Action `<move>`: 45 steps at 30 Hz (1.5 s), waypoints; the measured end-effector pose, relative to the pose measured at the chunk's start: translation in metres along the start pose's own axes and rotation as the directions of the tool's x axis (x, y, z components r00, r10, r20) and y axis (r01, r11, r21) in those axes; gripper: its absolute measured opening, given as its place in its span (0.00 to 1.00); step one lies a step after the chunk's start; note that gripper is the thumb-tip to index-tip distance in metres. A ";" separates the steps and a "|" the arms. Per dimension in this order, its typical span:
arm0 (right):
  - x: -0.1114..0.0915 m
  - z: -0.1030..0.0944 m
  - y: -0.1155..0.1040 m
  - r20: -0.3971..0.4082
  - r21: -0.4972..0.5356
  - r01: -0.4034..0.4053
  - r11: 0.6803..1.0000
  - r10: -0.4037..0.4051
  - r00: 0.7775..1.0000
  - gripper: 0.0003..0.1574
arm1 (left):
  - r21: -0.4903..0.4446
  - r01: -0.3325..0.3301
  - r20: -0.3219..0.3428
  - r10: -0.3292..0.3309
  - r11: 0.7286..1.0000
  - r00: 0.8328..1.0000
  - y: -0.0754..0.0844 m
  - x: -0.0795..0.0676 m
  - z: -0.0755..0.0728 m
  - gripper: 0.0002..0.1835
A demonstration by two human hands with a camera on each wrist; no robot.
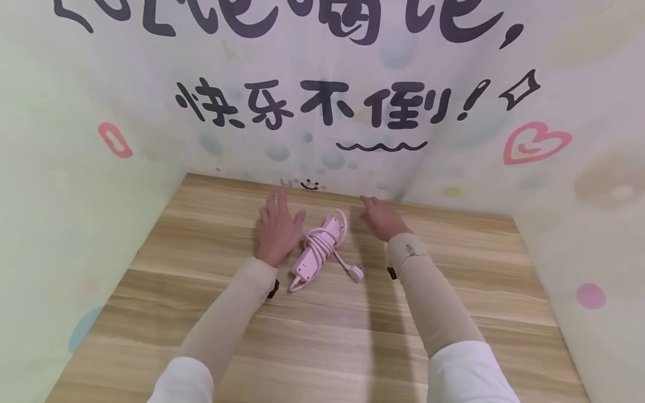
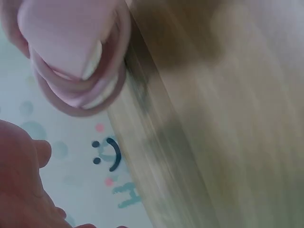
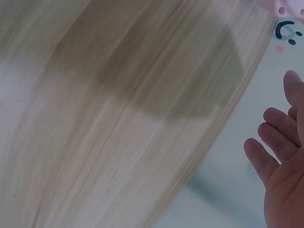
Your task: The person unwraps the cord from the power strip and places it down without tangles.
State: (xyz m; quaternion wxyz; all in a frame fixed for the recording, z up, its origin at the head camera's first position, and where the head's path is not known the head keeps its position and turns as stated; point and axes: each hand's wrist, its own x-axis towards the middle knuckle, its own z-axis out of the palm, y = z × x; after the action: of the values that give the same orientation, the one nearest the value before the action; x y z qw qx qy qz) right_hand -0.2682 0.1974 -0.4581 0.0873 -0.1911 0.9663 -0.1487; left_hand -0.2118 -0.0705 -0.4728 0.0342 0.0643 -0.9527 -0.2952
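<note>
power strip (image 1: 305, 264): on table (image 1: 322, 341), between the hands | left hand (image 1: 279, 232): fingers spread, holding nothing | right hand (image 1: 387, 220): fingers extended, holding nothing | handling: likely light, stiff body, bendy cord (image 1: 319, 243); best gripped round wound middle, minding loose plug (image 1: 356, 273)

A wood-grain tabletop (image 1: 317, 341) lies before a pale printed backdrop (image 1: 468, 173). Across the backdrop run black Chinese characters (image 1: 327, 102), with a wavy black line (image 1: 382, 148) beneath; a smiley face (image 1: 309, 185) sits near the tabletop's far edge, a pink heart outline (image 1: 530, 149) to the right.
</note>
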 end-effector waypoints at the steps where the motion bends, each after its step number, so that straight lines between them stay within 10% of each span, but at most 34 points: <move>1: 0.000 0.002 -0.001 -0.010 -0.004 0.020 1.000 -0.020 1.000 0.36 | -0.005 0.002 0.003 -0.002 1.000 1.000 0.000 -0.004 0.000 0.46; 13: 0.000 0.021 -0.004 -0.005 -0.006 0.091 0.996 -0.091 0.996 0.32 | -0.078 -0.016 0.007 0.017 0.997 1.000 0.004 -0.058 0.006 0.46; 21: 0.003 0.030 -0.009 0.066 0.184 0.026 0.983 -0.039 0.997 0.32 | -0.034 -0.080 0.014 0.080 0.996 0.997 0.004 -0.084 0.013 0.47; 45: 0.004 0.035 -0.020 0.032 0.106 0.161 0.981 -0.166 0.986 0.24 | 0.056 -0.145 0.041 0.143 0.988 0.989 -0.003 -0.105 0.023 0.29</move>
State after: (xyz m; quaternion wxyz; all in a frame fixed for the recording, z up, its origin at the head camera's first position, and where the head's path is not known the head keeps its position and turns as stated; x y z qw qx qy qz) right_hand -0.2568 0.1695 -0.4850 0.1042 -0.2680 0.9364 -0.2010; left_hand -0.1096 -0.0450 -0.4960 0.0360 -0.0092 -0.9636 -0.2649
